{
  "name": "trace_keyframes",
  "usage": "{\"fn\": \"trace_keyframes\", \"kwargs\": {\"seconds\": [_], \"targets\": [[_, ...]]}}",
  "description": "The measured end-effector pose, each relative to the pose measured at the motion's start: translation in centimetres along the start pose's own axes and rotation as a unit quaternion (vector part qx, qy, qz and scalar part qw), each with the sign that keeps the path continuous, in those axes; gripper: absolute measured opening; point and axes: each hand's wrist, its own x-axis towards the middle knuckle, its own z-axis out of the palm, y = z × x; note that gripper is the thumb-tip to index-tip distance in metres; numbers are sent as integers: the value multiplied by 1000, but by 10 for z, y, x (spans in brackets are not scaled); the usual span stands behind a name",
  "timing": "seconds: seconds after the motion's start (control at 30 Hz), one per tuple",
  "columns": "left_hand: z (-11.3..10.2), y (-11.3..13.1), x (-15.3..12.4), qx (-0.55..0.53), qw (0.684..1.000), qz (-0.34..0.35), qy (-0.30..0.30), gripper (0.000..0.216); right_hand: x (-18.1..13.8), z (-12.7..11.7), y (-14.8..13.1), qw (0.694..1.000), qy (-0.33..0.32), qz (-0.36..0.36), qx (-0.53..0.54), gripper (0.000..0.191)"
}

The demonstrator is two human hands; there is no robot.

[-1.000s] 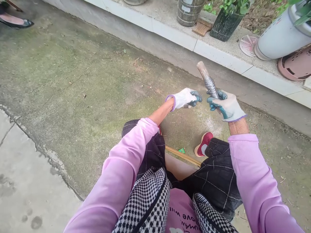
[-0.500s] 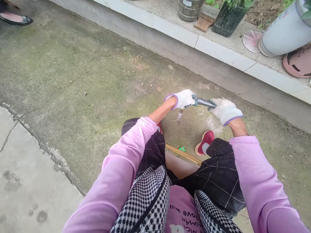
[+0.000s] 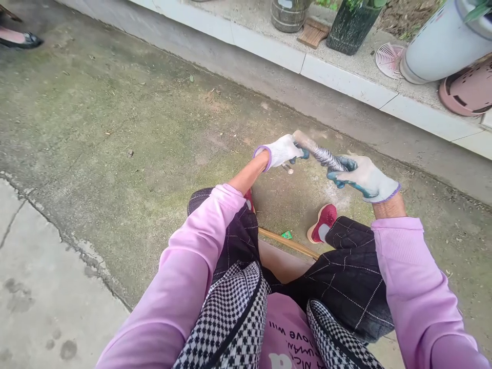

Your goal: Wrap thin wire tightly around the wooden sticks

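I sit low over a mossy concrete floor, wearing white knit gloves with blue-green palms. My right hand (image 3: 365, 178) is closed around the lower end of a wooden stick wrapped in grey wire (image 3: 322, 154). The stick slants up to the left, and its bare tip ends by my left hand (image 3: 282, 150). That hand is closed in a pinch next to the stick's tip. The end of a short thin rod (image 3: 287, 168) pokes out below its fingers. Both hands hover above the ground in front of my knees.
A raised concrete ledge (image 3: 338, 82) runs across the back with a dark planter (image 3: 348, 25), a grey pot (image 3: 288, 14) and a white container (image 3: 442, 46). A bamboo cane (image 3: 288, 243) lies under my legs beside my red shoe (image 3: 325, 220). Another person's foot in a black shoe (image 3: 19, 38) is at the far left.
The wire-wrapped stick swung from pointing up, down to level between my hands, and now tilts up to the left again. My right hand has turned palm-up.
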Motion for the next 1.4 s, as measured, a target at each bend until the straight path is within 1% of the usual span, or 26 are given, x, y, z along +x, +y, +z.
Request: {"fn": "trace_keyframes", "kwargs": {"seconds": [0.07, 0.1, 0.17, 0.27, 0.37, 0.5, 0.6, 0.67, 0.73, 0.8, 0.9, 0.97, 1.03, 1.1, 1.17, 1.23, 1.3, 1.33, 1.4], "targets": [[4, 2, -1, 10, 1000, 0, 7, 12, 8, 4, -5, 997, 67, -11, 37, 48], [6, 3, -2, 15, 1000, 5, 10, 13, 12, 7, -7, 994, 91, -13, 50, 49], [10, 5, -4, 13, 1000, 16, 6, 14, 21, 14, -9, 989, 126, -12, 72, 53], [15, 8, -10, 5, 1000, 20, -23, 16, 35, 23, -8, 983, 159, -12, 96, 54], [16, 14, -19, 11, 999, 15, -45, 16, 46, 28, -4, 981, 174, -12, 85, 49], [13, 20, -28, 3, 999, 15, -49, 16, 55, 29, 4, 982, 186, -8, 16, 40], [14, 17, -26, -6, 999, 9, -44, 13, 55, 29, 6, 981, 194, -4, -24, 35], [16, 14, -22, -24, 999, 4, -43, 10, 54, 28, 6, 979, 199, -4, -48, 36], [17, 13, -18, -35, 999, 4, -37, 14, 51, 26, 4, 976, 199, -4, -82, 38], [15, 13, -17, -25, 999, 26, -29, 19, 49, 24, 2, 972, 194, -12, -130, 40], [10, 15, -17, 51, 996, 75, -15, 18, 47, 23, 0, 959, 185, -43, -211, 41], [8, 15, -18, 153, 985, 75, 13, 17, 47, 23, 0, 944, 184, -44, -272, 42], [9, 15, -19, 282, 955, 58, 68, 22, 49, 23, 0, 923, 182, -22, -340, 42], [14, 16, -22, 394, 909, 70, 116, 29, 52, 22, -1, 899, 172, 6, -402, 44], [18, 19, -27, 460, 869, 114, 138, 35, 53, 20, -3, 878, 159, 29, -450, 44], [20, 25, -32, 487, 845, 164, 146, 37, 51, 21, -6, 861, 145, 36, -486, 45], [17, 31, -36, 489, 839, 188, 144, 39, 48, 25, -10, 849, 128, 23, -512, 45], [13, 33, -37, 483, 845, 189, 130, 41, 46, 28, -12, 845, 117, 12, -522, 45], [3, 34, -38, 463, 868, 165, 69, 44, 42, 37, -15, 838, 97, -12, -537, 45]]}}
